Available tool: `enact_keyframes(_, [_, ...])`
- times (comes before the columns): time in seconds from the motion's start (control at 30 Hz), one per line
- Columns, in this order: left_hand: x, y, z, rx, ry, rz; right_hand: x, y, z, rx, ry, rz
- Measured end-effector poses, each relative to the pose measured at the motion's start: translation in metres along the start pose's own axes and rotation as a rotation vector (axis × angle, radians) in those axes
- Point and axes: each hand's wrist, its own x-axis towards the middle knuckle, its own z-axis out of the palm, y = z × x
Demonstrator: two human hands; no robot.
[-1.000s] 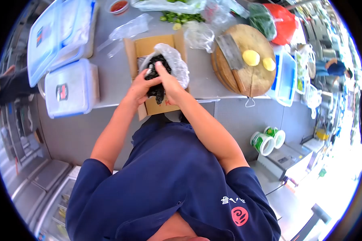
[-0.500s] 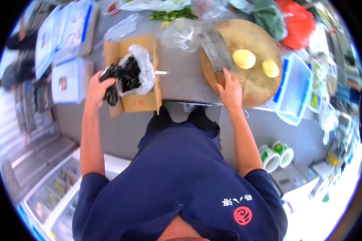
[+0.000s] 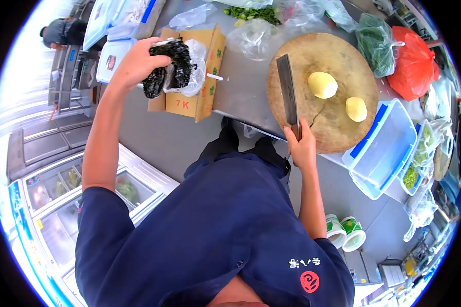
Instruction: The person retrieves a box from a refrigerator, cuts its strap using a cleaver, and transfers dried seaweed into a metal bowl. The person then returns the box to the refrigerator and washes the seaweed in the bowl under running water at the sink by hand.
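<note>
1. Evidently under way: the left hand [image 3: 135,64] pinches the dark bundle [image 3: 176,50], thumb against fingers, at the carton [image 3: 216,61] just right of that hand (whether wholly free of the plastic bag [image 3: 198,77], cannot tell).
2. Cutting not evident: two yellow pieces [image 3: 322,85] lie whole on the chopping board [image 3: 333,56], ahead and right of the right hand [image 3: 305,147].
3. Right hand grips the cleaver [image 3: 288,92]; its long axis runs forward, tip pointing away and slightly left.
4. Bundle's axis is bent, ends turned bodyward.
</note>
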Motion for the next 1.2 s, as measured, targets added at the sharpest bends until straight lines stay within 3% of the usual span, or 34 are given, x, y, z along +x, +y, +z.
enact_keyframes(0.13, [0.010,0.053,0.039,0.172,-0.098,0.095,-0.026,0.009,-0.029,0.096,-0.050,0.117])
enact_keyframes(0.23, [0.036,0.077,0.077,0.332,-0.230,0.143,-0.040,0.031,-0.044,0.082,-0.009,0.024])
enact_keyframes(0.3, [0.051,0.084,0.114,0.533,-0.194,0.361,-0.051,0.037,-0.052,0.071,0.048,-0.001])
enact_keyframes(0.37, [0.071,0.103,0.153,0.693,-0.435,0.192,-0.058,0.041,-0.058,0.038,0.069,0.007])
enact_keyframes(0.47, [0.093,0.113,0.205,0.752,-0.445,0.203,-0.067,0.040,-0.064,0.019,0.106,0.016])
enact_keyframes(0.53, [0.102,0.127,0.230,0.923,-0.596,0.114,-0.077,0.040,-0.066,0.046,0.128,0.028])
enact_keyframes(0.67, [0.137,0.142,0.273,1.221,-0.829,0.126,-0.097,0.048,-0.063,-0.034,0.128,0.011])
enact_keyframes(0.77, [0.158,0.161,0.307,1.255,-1.081,-0.107,-0.111,0.050,-0.053,-0.057,0.118,0.011])
enact_keyframes(0.9, [0.154,0.186,0.351,1.494,-1.105,-0.078,-0.113,0.050,-0.023,-0.080,0.137,-0.164])
enact_keyframes(1.03, [0.162,0.181,0.376,1.610,-1.105,-0.075,-0.094,0.036,0.004,-0.178,0.143,-0.199])
enact_keyframes(1.1, [0.166,0.177,0.373,1.554,-1.186,0.071,-0.079,0.025,0.018,-0.255,0.191,-0.282])
enact_keyframes(1.2, [0.154,0.177,0.364,1.571,-1.132,0.245,-0.055,0.008,0.041,-0.352,0.241,-0.278])
